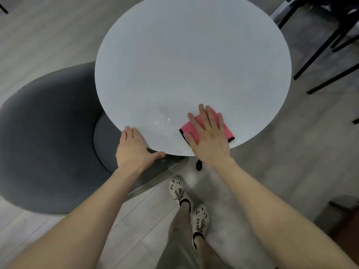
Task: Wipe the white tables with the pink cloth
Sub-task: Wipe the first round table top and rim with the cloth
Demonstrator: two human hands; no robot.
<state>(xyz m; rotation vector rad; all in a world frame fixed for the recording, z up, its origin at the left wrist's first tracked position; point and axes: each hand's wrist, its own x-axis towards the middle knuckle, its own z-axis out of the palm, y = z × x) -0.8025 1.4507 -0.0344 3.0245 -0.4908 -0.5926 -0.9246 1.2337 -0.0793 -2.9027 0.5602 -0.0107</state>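
A round white table [192, 61] fills the upper middle of the head view. A folded pink cloth [191, 129] with a black edge lies flat on its near right part. My right hand [208, 136] presses down on the cloth with straight, spread fingers. My left hand [134, 148] rests on the table's near left rim, fingers laid on top and the thumb along the edge. A few small wet glints [162, 121] show on the tabletop between the two hands.
A dark grey round chair [48, 138] stands at the left, partly under the table. Black chair legs [318, 53] slant at the upper right. My feet in white shoes [189, 200] stand on the pale floor below the table edge.
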